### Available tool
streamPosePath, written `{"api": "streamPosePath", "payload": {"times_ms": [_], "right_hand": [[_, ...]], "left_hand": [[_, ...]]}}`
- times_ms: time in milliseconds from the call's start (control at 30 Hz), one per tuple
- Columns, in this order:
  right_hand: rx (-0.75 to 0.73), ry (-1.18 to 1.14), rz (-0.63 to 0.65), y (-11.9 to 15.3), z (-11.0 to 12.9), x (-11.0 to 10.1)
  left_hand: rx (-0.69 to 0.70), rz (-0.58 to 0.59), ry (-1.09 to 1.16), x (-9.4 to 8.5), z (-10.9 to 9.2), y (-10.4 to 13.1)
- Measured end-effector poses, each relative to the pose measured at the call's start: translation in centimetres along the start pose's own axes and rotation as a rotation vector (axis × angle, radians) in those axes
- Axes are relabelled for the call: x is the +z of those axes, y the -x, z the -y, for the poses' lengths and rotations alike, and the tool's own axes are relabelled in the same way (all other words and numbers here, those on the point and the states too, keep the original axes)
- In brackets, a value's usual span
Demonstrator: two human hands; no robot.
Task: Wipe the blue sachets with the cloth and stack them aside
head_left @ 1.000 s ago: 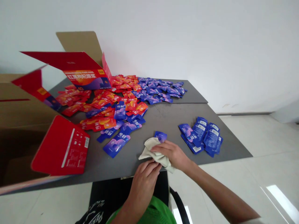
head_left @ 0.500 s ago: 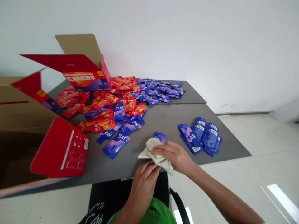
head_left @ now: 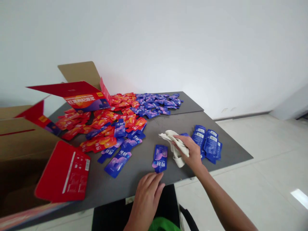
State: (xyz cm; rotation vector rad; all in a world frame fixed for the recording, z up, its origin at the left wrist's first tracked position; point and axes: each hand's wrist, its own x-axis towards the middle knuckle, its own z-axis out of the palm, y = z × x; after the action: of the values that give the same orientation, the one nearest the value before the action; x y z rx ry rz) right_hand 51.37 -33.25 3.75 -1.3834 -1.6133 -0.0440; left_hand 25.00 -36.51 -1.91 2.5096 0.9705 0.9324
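Note:
A blue sachet [head_left: 160, 156] lies flat on the grey table, its lettering upside down to me. My left hand [head_left: 148, 189] rests at the table's near edge with fingers stretched out, its fingertips touching the sachet's near end. My right hand [head_left: 190, 150] is closed on a crumpled off-white cloth [head_left: 177, 146], lifted to the right of that sachet. Just beyond my right hand, several blue sachets [head_left: 211, 144] lie grouped, backs with white labels up; the hand partly hides this group.
Red sachets [head_left: 103, 120] are heaped at left, with blue ones [head_left: 119, 163] along the heap's near edge. More blue sachets [head_left: 154, 104] spread at the back. Two opened cartons, one red-flapped [head_left: 64, 173] at near left and one [head_left: 86, 101] behind, stand beside the heap. A wall closes the far side.
My right hand has carried the cloth up and right, off the sachet, which now shows fully. My left hand stays by the sachet's near end. The view has tilted slightly upward.

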Motion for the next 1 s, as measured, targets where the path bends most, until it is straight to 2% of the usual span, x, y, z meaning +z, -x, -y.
{"api": "streamPosePath", "payload": {"times_ms": [167, 300, 400, 500, 667, 833, 1000], "right_hand": [[0.35, -0.128, -0.202, 6.2, 2.8, -0.9], [0.52, -0.198, -0.23, 9.4, 3.2, -0.1], [0.483, -0.23, -0.155, 10.3, 3.0, 0.2], [0.41, -0.272, -0.046, 10.1, 2.9, -0.3], [0.419, -0.375, 0.161, 8.6, 3.0, -2.0], [0.429, -0.507, 0.352, 8.1, 2.6, -3.7], [0.387, -0.738, 0.489, 8.4, 1.4, -4.5]], "left_hand": [[-0.286, -0.012, -0.184, -0.3, 0.8, -2.5], [-0.393, 0.075, -0.326, 0.2, 0.8, -4.3], [-0.396, 0.159, -0.39, 0.3, 0.0, -5.6], [-0.362, 0.21, -0.405, 0.2, -0.4, -6.8], [-0.414, 0.273, -0.204, 0.1, 0.1, -8.1], [-0.44, 0.279, -0.059, 0.2, 0.8, -8.7], [-0.468, 0.229, 0.136, -0.1, 0.8, -10.1]]}}
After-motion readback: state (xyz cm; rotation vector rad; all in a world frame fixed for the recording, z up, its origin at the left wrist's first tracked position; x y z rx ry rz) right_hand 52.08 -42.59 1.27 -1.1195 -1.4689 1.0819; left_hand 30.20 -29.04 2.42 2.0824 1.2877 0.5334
